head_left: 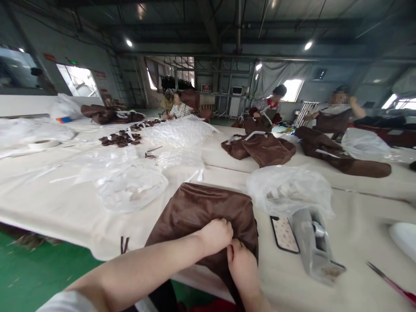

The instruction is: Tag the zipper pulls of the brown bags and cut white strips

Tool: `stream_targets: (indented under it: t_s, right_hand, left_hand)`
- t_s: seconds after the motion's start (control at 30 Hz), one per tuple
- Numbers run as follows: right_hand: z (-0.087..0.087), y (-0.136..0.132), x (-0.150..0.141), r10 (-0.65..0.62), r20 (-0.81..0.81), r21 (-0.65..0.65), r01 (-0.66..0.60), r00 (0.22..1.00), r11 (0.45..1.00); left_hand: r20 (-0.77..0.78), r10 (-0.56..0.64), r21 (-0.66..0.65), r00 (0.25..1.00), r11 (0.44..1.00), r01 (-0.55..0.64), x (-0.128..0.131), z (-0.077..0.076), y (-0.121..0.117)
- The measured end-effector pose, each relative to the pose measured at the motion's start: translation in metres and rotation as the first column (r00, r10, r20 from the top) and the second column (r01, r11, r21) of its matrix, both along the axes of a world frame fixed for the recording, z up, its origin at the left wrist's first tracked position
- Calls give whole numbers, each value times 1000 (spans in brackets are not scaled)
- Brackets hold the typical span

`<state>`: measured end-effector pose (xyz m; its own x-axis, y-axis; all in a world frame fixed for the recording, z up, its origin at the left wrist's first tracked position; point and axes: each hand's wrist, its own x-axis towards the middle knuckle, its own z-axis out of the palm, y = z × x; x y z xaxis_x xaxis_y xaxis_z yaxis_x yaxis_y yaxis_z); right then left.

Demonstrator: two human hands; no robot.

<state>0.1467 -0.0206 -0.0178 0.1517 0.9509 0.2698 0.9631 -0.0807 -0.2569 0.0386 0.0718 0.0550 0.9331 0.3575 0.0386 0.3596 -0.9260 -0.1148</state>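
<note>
Cloth [211, 203], brown and a bit shiny, lies at the near edge of the table [74, 216], and part of it hangs down over the edge. The left hand [217, 236] is on top of it, with its fingers curled in and pressed together. The right hand [242, 260] is just beside it, with thumb and finger pressed together close to the left hand. What they pinch is too hidden to tell. Two thin dark strips [124, 245] are at the table edge, left of the cloth. White strips [195, 175] lie just past its far side. To the right are a phone [285, 235] with a spotted back, a gray holder [315, 247] and a puffy clear bag [289, 188]. A thin tool [390, 284] with a pink handle lies farther right. Another clear bag [131, 186] is on the left. Farther away are a pile of clear plastic [182, 134], small brown bits [120, 138], a white roll [42, 144] and more brown heaps [260, 147]. People [180, 109] are at the far side of the table. The floor [42, 273] is green.
</note>
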Motion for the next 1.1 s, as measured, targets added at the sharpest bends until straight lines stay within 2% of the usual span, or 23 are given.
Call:
stream_targets:
  t_s: [0.1, 0.2, 0.43, 0.67, 0.87, 1.1]
  right_hand:
    - [2, 6, 0, -71, -14, -6, 70, 997, 997]
    - [5, 14, 3, -135, -7, -51, 134, 991, 990]
    - [-4, 13, 4, -130, 9, -60, 131, 991, 990]
    - [-9, -4, -6, -17, 57, 35, 15, 998, 999]
    - [-12, -5, -9, 1, 61, 76, -6, 998, 997]
    - [-14, -5, -11, -6, 41, 96, 2, 999, 995]
  left_hand:
    - [16, -32, -4, 999, 999, 32, -6, -2, 5]
    - [52, -14, -19, 999, 1000, 15, -12, -2, 11]
    - [163, 155, -218, 974, 969, -118, -14, -5, 17]
    - [151, 218, -208, 964, 961, -184, -5, -8, 11]
    - [116, 238, -189, 964, 958, -214, -5, -6, 10]
    - [90, 303, -125, 949, 948, -291, 5, -14, -2]
